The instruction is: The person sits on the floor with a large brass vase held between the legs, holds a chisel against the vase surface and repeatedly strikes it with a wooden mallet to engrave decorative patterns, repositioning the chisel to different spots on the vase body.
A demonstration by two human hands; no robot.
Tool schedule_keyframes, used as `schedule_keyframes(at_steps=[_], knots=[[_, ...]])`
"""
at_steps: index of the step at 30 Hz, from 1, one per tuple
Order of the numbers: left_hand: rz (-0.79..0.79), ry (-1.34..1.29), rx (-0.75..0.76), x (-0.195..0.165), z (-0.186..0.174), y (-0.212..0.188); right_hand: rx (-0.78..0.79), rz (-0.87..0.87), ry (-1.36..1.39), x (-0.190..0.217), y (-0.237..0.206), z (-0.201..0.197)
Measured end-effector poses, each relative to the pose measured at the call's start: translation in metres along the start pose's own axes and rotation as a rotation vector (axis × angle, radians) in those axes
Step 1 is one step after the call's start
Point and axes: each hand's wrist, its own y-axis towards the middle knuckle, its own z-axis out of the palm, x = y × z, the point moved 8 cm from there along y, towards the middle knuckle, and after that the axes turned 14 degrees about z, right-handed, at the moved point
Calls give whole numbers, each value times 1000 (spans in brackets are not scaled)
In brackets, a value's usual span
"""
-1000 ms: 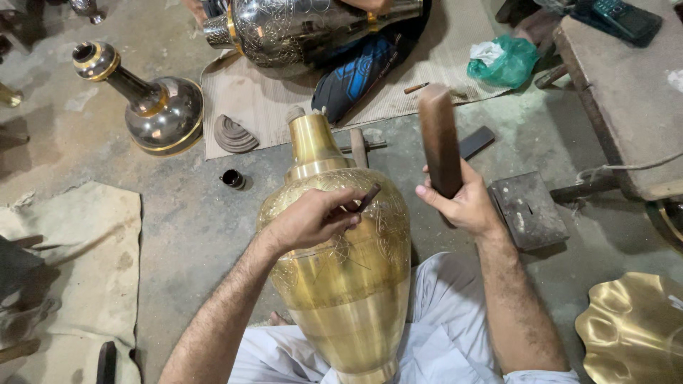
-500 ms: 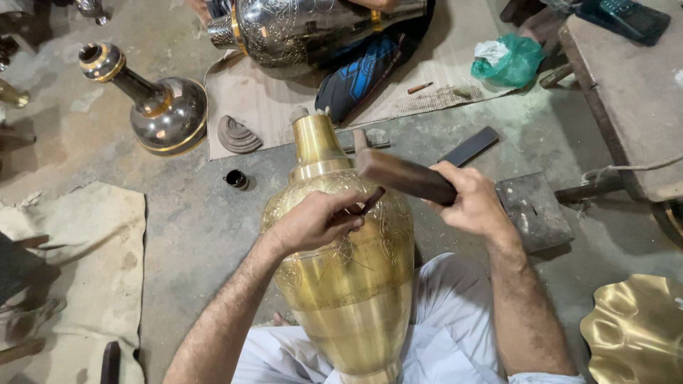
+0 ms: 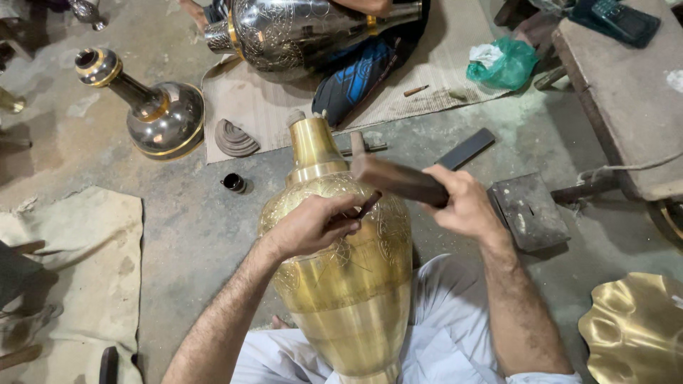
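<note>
Brass vase (image 3: 348, 284) under left hand (image 3: 313, 226), chisel (image 3: 366, 206) pinched

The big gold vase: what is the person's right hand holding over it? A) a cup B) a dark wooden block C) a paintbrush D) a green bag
B: the right hand grips a dark wooden block above the brass vase, while the left hand presses a thin tool against the vase's engraved shoulder.
</note>
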Motion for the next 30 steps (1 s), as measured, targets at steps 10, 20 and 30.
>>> schedule_keyframes(at_steps=[10, 20, 30], knots=[[25, -41, -41, 3, 2, -5, 16, 223, 301, -13, -1, 6], [-8, -4, -16, 5, 4, -4, -109, -61, -42, 6, -1, -10], [92, 32, -40, -3, 2, -7, -103, -48, 152, 1, -3, -10]])
